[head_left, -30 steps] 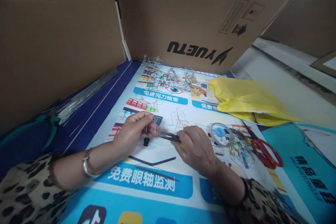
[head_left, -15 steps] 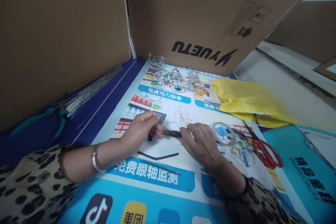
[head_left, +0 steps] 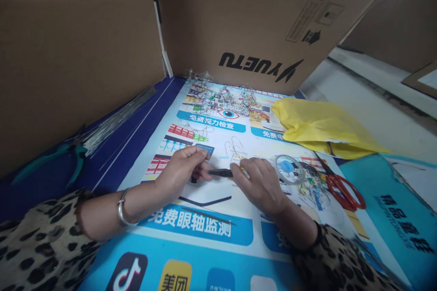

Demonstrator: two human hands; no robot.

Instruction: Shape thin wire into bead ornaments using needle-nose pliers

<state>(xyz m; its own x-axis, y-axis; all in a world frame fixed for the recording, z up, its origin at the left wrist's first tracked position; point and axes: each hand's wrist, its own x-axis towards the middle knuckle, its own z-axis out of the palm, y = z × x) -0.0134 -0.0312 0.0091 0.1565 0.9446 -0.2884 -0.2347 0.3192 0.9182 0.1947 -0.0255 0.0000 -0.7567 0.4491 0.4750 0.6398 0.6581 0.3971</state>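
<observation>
Left hand [head_left: 179,166] pinches what looks like a thin wire [head_left: 208,157] at its fingertips, above mid-worktop [head_left: 141,136]; too fine to read its shape. Right hand [head_left: 259,182] is wrapped round the black-nosed pliers [head_left: 220,173], nose pointing at your left fingertips; can't tell if the tips have bitten. Suggest: grip square to the wire, pinch close to the nose so it can't spin, turn slowly, keep skin clear of the tips. Bent wires [head_left: 233,145] lie just past the pliers, toward the far edge; don't snag them. Straight wire bundle [head_left: 116,120] sits along the left edge, well apart.
</observation>
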